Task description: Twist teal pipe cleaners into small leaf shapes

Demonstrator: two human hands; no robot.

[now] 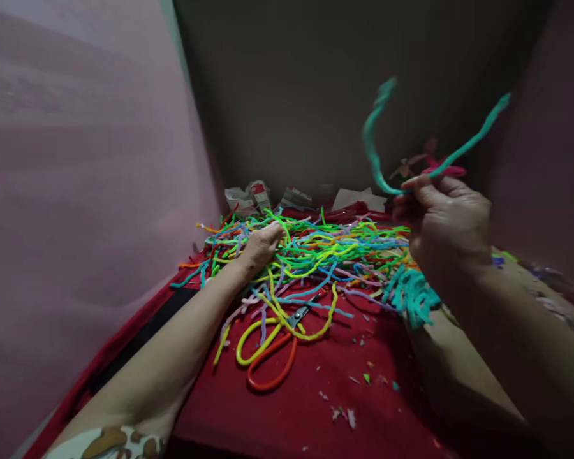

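The right grip [452, 220] pinches a teal strand [478, 136] near its bend, above the counter's [330, 382] right side; too light a pinch could let it slip. The left grip [262, 247] touches the tangled pile [316, 256]; whether it holds anything, I cannot tell. Pulling there could drag crossed strands and shift the nearer scissors [298, 315].
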